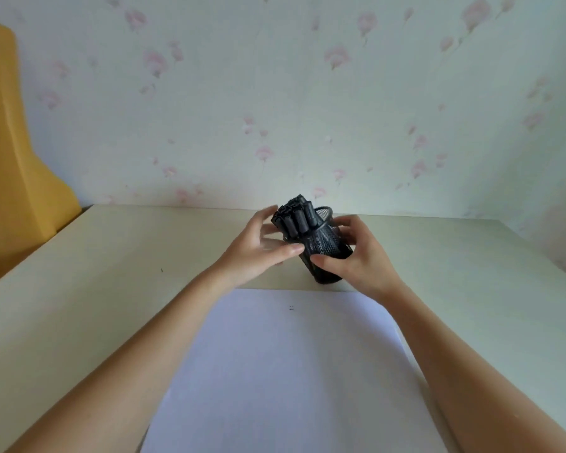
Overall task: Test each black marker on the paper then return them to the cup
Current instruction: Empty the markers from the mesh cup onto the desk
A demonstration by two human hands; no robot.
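Tilting between both hands' grip, the cup (327, 253).

So the cup (327, 253) sits on the desk (111, 256) just behind the paper (285, 371), tipped over to the left, wedged between the fingers (324, 259) of both hands. The markers (294, 217) stick out of it, right beside the left fingers. Wall's (275, 93) behind everything.
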